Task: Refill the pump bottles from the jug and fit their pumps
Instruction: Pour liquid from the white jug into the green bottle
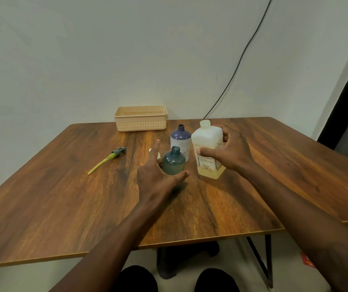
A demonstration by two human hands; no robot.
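Note:
A white jug (207, 144) with yellowish liquid in its bottom stands uncapped on the wooden table (63, 197). My right hand (230, 153) wraps around its right side. A small teal bottle (173, 162) stands open-necked just left of the jug. My left hand (156, 175) is spread open around its left and front, thumb under its base side. Behind it stands a purple and white bottle (180, 140), also without a pump. A grey pump with a yellow-green tube (108, 160) lies on the table to the left. Something small and pale is partly hidden behind my left fingers.
A beige slotted basket (141, 118) sits at the table's far edge against the wall. A black cable (238, 66) hangs down the wall to the right. The table's front edge is close to my knees.

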